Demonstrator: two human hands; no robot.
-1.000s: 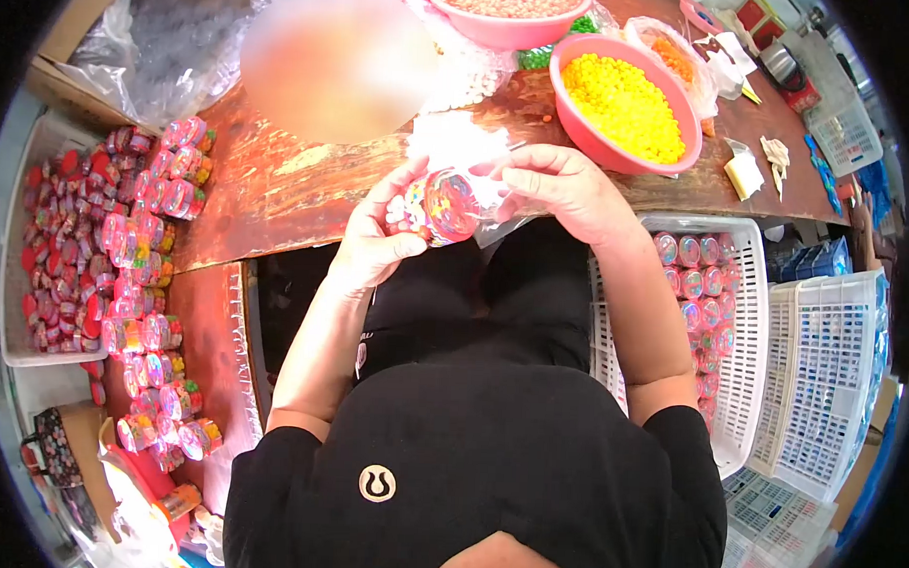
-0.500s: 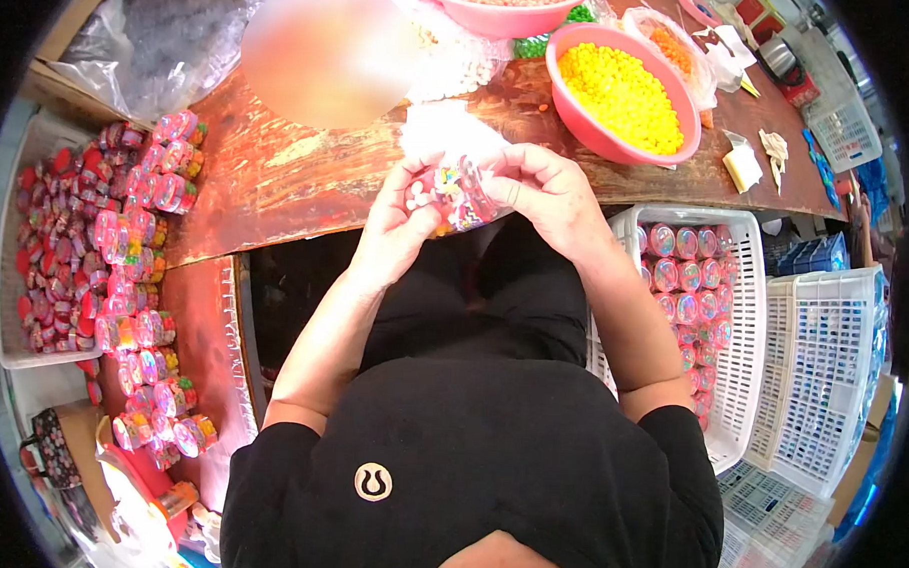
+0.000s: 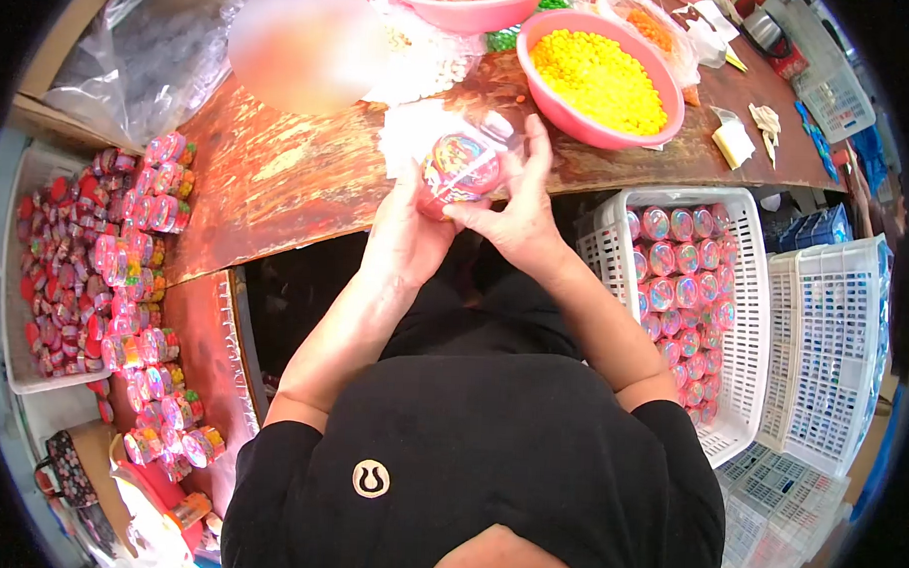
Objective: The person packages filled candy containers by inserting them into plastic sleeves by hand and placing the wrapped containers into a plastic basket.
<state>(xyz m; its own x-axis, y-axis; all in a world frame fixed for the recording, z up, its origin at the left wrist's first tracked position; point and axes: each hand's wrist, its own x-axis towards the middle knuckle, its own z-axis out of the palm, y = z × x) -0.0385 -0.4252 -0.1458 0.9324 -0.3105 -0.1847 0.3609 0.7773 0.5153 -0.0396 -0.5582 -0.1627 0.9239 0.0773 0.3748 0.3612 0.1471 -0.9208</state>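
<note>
A round clear container with a colourful printed label (image 3: 461, 166) is held between my two hands over the table's front edge. My left hand (image 3: 408, 227) supports it from the left and below. With thumb and fingers, my right hand (image 3: 522, 206) grips its right side. Just behind the container lies a white sheet (image 3: 410, 132). A pink bowl (image 3: 527, 71) of yellow pieces stands behind my right hand. Similar containers (image 3: 676, 262) fill a white basket (image 3: 748, 324) at my right, and more stacked containers (image 3: 155, 274) stand at my left.
A white bin (image 3: 17, 339) of red-lidded containers stands far left. At the back is another pink bowl (image 3: 474, 14) with pale pieces, beside a bag of orange pieces (image 3: 649, 30). White baskets (image 3: 823, 347) stand far right. A blurred patch hides part of the table.
The container has turned so its labelled round face shows. My right hand has shifted its hold and its fingers are spread more. The camera view has moved slightly.
</note>
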